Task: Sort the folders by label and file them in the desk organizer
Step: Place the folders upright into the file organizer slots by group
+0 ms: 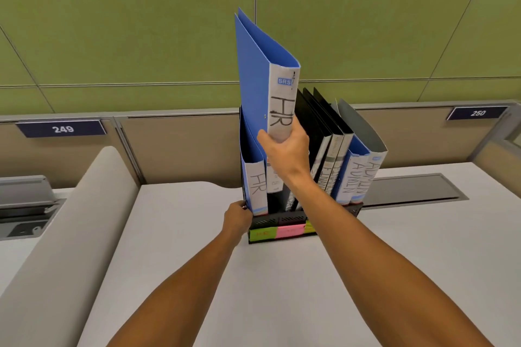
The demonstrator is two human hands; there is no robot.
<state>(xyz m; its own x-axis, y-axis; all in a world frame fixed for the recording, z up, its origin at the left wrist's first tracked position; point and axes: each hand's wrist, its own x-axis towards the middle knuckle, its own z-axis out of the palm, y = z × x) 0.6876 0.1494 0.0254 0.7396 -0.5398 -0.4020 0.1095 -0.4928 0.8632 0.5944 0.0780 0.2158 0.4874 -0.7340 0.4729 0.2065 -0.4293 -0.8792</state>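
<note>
My right hand (284, 153) grips the lower spine of a blue folder marked HR (260, 76), held tilted above the black desk organizer (284, 218). A second blue HR folder (255, 177) stands in the organizer's left slot. My left hand (236, 218) rests on the organizer's left front corner, against that folder's bottom edge. Black folders marked FINANCE (328, 149) stand in the middle slot. A blue folder (352, 175) and a grey folder (369, 160), both marked ADMIN, fill the right slot. Green and pink sticky labels (277, 232) line the organizer's front.
The organizer stands on a white desk (282, 290) against a beige and green partition. A grey cable hatch (411, 190) lies in the desk to the right. A beige divider (70, 234) runs along the left. Number plates 249 (62, 129) and 250 (478, 113) hang on the partition.
</note>
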